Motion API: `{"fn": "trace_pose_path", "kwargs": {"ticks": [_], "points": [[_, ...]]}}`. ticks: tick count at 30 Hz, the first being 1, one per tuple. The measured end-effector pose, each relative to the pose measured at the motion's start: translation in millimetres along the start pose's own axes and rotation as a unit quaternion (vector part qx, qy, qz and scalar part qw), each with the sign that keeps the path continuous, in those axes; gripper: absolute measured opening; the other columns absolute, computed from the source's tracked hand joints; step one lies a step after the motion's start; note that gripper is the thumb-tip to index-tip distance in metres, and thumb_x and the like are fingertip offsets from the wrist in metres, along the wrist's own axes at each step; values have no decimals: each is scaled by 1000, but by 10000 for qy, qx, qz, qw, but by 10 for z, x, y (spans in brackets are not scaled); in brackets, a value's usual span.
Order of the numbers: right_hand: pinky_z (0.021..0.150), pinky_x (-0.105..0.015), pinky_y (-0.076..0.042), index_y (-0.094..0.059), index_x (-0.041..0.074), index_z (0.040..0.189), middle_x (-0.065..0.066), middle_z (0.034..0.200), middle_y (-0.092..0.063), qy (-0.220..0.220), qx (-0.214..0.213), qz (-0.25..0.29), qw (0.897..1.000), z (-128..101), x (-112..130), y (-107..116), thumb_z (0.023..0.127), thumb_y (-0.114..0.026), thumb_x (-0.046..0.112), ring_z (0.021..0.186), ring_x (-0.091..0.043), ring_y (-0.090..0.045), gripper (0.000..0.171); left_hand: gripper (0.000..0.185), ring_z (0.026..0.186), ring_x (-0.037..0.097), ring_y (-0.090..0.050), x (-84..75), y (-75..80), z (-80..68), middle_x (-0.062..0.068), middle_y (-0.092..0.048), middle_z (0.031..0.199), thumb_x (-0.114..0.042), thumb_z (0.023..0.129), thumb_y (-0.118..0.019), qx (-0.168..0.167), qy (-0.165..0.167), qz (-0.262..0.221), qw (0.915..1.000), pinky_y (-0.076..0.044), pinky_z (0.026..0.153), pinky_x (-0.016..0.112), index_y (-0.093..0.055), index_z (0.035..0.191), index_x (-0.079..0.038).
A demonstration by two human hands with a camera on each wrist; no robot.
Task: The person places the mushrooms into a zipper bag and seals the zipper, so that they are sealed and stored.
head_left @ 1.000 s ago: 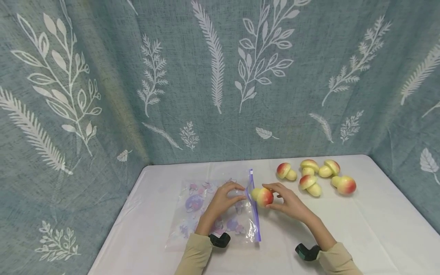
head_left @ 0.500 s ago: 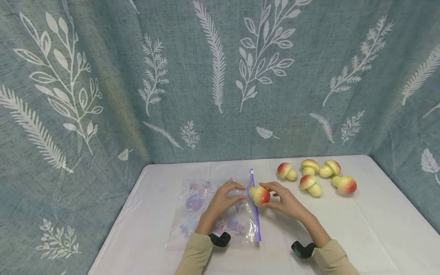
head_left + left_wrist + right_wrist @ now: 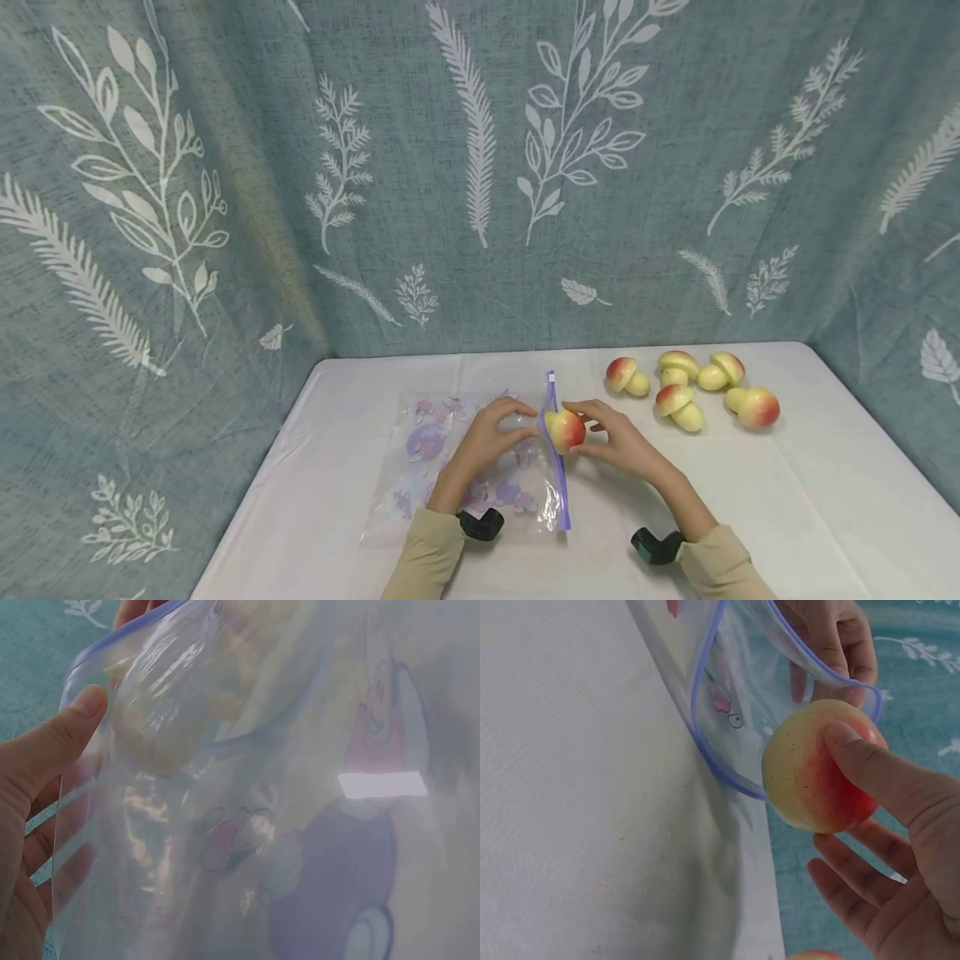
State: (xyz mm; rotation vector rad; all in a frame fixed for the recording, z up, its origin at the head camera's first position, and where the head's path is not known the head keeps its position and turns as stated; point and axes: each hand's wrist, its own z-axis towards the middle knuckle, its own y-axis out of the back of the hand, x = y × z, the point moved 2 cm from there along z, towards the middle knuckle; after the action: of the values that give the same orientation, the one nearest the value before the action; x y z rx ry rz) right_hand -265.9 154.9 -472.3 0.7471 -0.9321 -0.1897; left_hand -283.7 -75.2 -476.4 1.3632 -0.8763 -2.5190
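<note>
Mushroom (image 3: 566,430) gripped by right hand (image 3: 617,443), stem hidden, left hand (image 3: 487,435) pinching bag (image 3: 480,467) mouth

From my remote seat this looks like a staged recording booth rather than a lived-in room. A teal fabric backdrop (image 3: 480,167) printed with white leaves and ferns wraps the back and both sides, and a table under a plain white cloth (image 3: 787,517) fills the floor of it.
</note>
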Motion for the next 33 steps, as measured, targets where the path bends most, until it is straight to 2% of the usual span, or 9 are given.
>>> {"fn": "trace_pose_path", "kwargs": {"ticks": [7,16,23,27,33], "points": [[80,-42,-55,-50,4,130,-8,120,-57,70,-20,32,10000,-19,-34,-2,78,-75,22,100,-23,-58,61,27,103,14,-59,-8,-20,-2,-4,-67,101,-29,78,-72,15,46,-12,10000,-40,104,39,-68,101,-15],[81,-36,-55,-51,4,130,-7,120,-58,118,11,-43,9999,9,-21,-5,76,-76,19,101,-22,-59,61,25,103,14,-59,13,-21,-7,-5,-66,101,-26,78,-73,35,83,-39,10000,-44,100,39,-67,101,-16],[81,-41,-55,-50,4,130,-10,121,-57,95,51,39,9999,11,-19,-21,76,-76,17,102,-23,-59,61,25,104,14,-59,12,-30,7,-5,-66,100,-26,78,-73,23,111,-29,9999,-40,105,41,-67,100,-16],[80,-39,-55,-50,4,130,-11,122,-57,170,30,14,9998,4,-31,-40,77,-75,19,101,-24,-59,61,25,105,15,-58,14,-32,7,-5,-66,101,-27,79,-72,49,113,-36,9999,-37,107,42,-67,101,-16],[80,-38,-55,-51,3,129,-11,122,-57,129,72,20,9999,-3,-51,-65,77,-75,20,100,-23,-59,60,23,102,14,-59,11,-45,10,-5,-66,100,-28,80,-71,23,34,-23,10000,-42,102,40,-68,100,-17]]}}
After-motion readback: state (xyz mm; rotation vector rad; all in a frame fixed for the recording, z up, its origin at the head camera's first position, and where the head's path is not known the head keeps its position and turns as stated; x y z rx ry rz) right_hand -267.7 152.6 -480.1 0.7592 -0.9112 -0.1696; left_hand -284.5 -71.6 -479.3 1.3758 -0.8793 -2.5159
